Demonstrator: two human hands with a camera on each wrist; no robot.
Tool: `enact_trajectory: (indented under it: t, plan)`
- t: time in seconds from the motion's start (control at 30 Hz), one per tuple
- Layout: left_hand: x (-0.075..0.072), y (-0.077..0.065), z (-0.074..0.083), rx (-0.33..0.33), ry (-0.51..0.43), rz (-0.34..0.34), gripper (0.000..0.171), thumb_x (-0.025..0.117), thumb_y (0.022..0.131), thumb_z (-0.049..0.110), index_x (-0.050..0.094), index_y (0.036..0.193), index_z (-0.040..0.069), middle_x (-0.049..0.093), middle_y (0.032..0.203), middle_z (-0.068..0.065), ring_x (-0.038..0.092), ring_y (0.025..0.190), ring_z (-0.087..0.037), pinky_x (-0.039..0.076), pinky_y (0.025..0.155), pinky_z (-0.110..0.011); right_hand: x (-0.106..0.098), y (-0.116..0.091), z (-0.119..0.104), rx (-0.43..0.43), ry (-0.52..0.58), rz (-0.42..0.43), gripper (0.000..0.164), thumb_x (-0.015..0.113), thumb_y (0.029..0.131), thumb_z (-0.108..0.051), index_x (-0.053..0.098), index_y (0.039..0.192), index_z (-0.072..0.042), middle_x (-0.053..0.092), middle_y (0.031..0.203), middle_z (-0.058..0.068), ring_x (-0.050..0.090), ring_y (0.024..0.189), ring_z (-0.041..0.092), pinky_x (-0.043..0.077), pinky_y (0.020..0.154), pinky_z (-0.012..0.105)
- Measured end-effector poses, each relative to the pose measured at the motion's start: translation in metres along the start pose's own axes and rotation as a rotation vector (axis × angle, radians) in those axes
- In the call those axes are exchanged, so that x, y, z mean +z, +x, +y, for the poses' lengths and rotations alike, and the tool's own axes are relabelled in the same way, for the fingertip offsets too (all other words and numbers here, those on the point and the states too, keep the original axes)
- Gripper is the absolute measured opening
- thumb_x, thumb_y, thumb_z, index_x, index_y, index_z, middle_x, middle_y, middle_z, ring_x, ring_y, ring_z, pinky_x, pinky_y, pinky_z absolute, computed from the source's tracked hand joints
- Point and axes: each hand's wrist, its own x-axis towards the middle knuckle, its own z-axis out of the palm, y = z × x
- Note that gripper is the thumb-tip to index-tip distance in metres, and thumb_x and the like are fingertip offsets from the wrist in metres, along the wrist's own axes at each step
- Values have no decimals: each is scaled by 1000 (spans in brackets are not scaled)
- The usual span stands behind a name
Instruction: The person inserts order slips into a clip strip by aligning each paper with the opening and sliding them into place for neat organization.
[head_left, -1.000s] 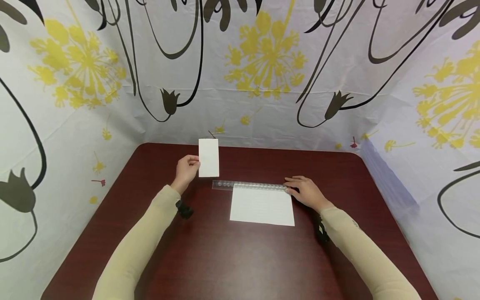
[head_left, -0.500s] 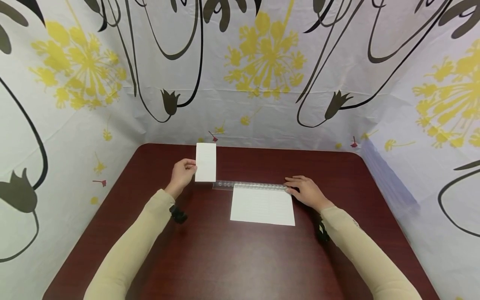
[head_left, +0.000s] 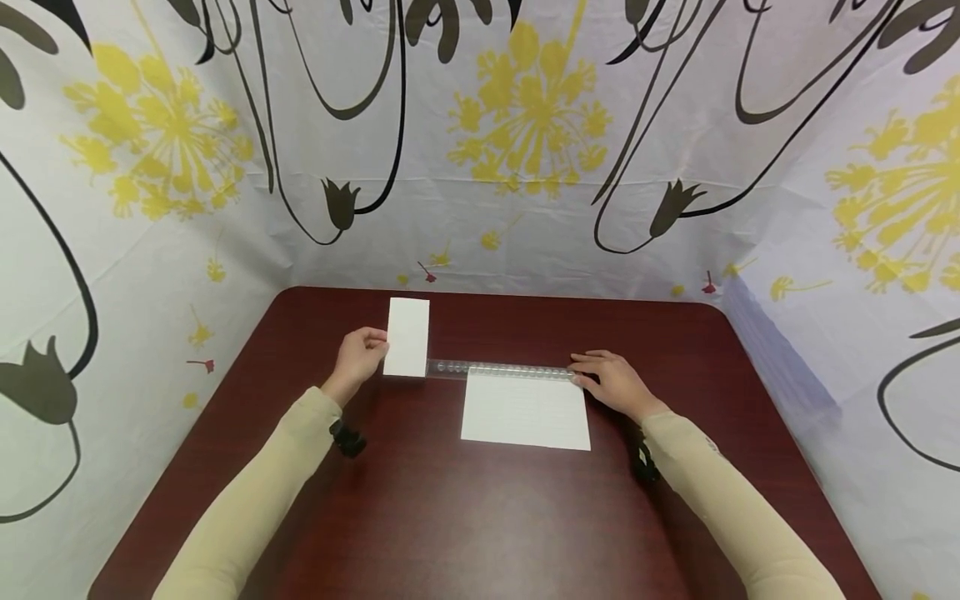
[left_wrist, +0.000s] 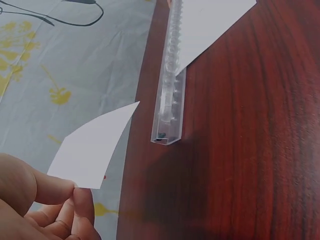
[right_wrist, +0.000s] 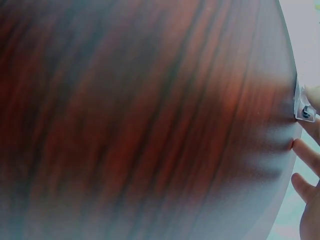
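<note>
In the head view my left hand [head_left: 358,357] pinches a small white paper piece [head_left: 407,337] by its left edge. The piece is raised off the table, and it bends slightly in the left wrist view. To its right lies a long clear plastic bar [head_left: 450,367] with a row of round bumps. A larger white sheet of paper [head_left: 525,410] has its far edge along the bar; whether that edge runs under or inside it I cannot tell. My right hand [head_left: 611,383] grips the bar's right end between thumb and index finger, its other fingers spread beyond.
All this is on a dark red-brown wooden table [head_left: 480,517]. A white cloth [head_left: 525,225] with yellow and dark flower prints hangs behind and at both sides. A dark wrist device [head_left: 347,438] sits on the left wrist.
My left hand has drawn the small paper piece left and nearer to me, from beyond the bar's left end to beside it. The right hand, bar and larger sheet stay put.
</note>
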Motion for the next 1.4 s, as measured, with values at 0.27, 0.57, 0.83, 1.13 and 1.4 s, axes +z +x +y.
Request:
enact_trajectory:
  t: [0.27,0.57,0.83,1.13,1.4]
  plan:
    - [-5,-10,-8,-29,54,-27,28,54,98,12,61,120,-3,66,116,-24,63,103,-33,53,80,-34,-1,0,-2,3,3,-5,38,61,98,-29,65,132,-12,57,145,11,48,136,37,37,112,59]
    - [-10,-17,-17,-71,71,-63,28,54,99,11,60,121,-3,66,116,-23,65,103,-31,52,75,-30,-1,0,-1,18,13,-11,38,60,99,-30,64,132,-12,56,146,10,46,137,37,32,114,62]
    - [-14,-20,-23,-79,71,-110,29,54,99,12,59,122,-4,66,118,-24,65,108,-37,53,78,-32,-1,0,-2,19,12,-13,39,60,99,-30,64,133,-12,56,146,10,46,137,37,32,114,63]
    - [-17,-26,-27,-106,91,-153,28,56,98,11,59,121,-4,65,119,-25,64,106,-33,54,81,-34,-2,-1,-3,15,9,-4,38,61,98,-29,64,132,-12,57,145,10,47,137,38,32,114,62]
    - [-17,-30,-34,-113,110,-172,26,57,96,9,60,118,-6,67,111,-24,64,96,-27,53,76,-31,1,0,-1,16,5,2,38,60,99,-29,64,133,-12,56,146,9,46,138,37,32,114,62]
